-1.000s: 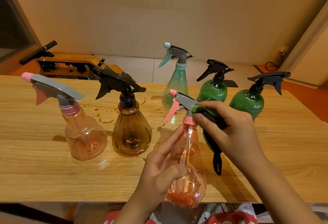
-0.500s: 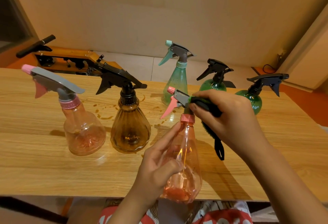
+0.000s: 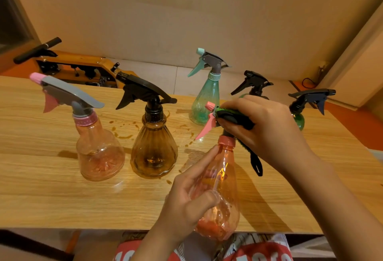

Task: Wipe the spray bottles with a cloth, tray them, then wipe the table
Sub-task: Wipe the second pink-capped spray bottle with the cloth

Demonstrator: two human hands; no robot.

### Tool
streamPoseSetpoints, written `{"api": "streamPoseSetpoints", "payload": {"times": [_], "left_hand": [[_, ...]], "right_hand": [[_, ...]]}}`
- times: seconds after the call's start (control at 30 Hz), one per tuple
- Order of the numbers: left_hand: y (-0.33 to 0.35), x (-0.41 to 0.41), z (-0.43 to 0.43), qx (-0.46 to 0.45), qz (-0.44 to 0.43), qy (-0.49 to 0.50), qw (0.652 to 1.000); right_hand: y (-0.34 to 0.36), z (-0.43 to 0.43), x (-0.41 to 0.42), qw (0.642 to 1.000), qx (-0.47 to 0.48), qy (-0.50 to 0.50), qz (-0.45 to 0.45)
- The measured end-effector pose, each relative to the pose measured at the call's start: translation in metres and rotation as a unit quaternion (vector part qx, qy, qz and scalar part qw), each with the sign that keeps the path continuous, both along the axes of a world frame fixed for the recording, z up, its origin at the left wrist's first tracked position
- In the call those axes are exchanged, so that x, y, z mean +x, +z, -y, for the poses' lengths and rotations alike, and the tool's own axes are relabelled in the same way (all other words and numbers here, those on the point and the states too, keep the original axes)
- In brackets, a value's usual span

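My left hand (image 3: 189,194) grips the body of an orange spray bottle (image 3: 222,190), held tilted over the table's near edge. My right hand (image 3: 267,128) holds a green and black cloth (image 3: 234,116) wrapped over that bottle's spray head, above the pink trigger. A black strap of the cloth hangs down beside the bottle. Standing on the wooden table (image 3: 41,178) are a pink bottle (image 3: 97,149), a brown bottle (image 3: 153,147), a teal bottle (image 3: 205,99) and two green bottles (image 3: 298,120), one mostly hidden behind my right hand.
Brown liquid drops and smears (image 3: 124,134) lie on the table between the bottles. Behind the table's far left edge sits a wooden frame with black hardware (image 3: 78,68). A wall is beyond, and a black cable lies on the floor at far right.
My right hand has slid the cloth forward along the spray head toward the nozzle, covering more of the grey top. The view has shifted slightly.
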State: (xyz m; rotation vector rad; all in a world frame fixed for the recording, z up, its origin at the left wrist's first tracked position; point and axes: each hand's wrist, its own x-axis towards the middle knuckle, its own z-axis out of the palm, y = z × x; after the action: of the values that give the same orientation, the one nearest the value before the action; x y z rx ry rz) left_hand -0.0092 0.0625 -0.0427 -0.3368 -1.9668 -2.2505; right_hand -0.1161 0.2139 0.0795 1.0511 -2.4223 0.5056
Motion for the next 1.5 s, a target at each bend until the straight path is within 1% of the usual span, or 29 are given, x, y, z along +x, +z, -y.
{"api": "streamPoseSetpoints", "payload": {"times": [0.07,0.17,0.4,0.57,0.67,0.8,1.0,1.17,1.4,1.5], "left_hand": [[0.000,0.001,0.001,0.004,0.001,0.009,1.000],[0.000,0.001,0.000,-0.003,0.010,0.009,1.000],[0.000,0.001,-0.002,-0.019,0.007,0.002,1.000],[-0.001,-0.001,-0.002,-0.003,0.001,0.015,1.000],[0.001,-0.001,-0.004,-0.018,0.003,0.015,1.000],[0.001,0.002,-0.003,-0.009,0.002,0.027,1.000],[0.001,0.000,-0.005,-0.019,0.006,0.036,0.999],[-0.001,0.001,-0.006,-0.023,0.016,0.046,0.999],[0.004,-0.001,-0.005,-0.020,0.019,0.032,0.999],[0.003,-0.001,-0.005,-0.013,0.022,0.025,0.999]], "right_hand": [[-0.001,-0.003,0.002,1.000,0.026,-0.015,0.004],[0.003,-0.011,0.006,0.999,0.042,-0.023,0.015],[0.009,0.010,0.009,0.999,-0.007,-0.035,-0.010],[0.005,0.000,0.012,0.996,0.047,-0.068,0.038],[0.011,0.005,0.009,0.997,0.029,-0.069,0.027],[0.012,0.021,0.005,0.998,0.009,-0.063,0.008],[-0.002,0.002,0.007,0.996,-0.011,-0.068,0.053],[0.000,0.011,0.005,0.996,-0.031,-0.066,0.047],[-0.008,-0.010,0.002,0.992,0.001,-0.087,0.090],[-0.007,-0.004,0.003,0.996,-0.012,-0.071,0.060]]}}
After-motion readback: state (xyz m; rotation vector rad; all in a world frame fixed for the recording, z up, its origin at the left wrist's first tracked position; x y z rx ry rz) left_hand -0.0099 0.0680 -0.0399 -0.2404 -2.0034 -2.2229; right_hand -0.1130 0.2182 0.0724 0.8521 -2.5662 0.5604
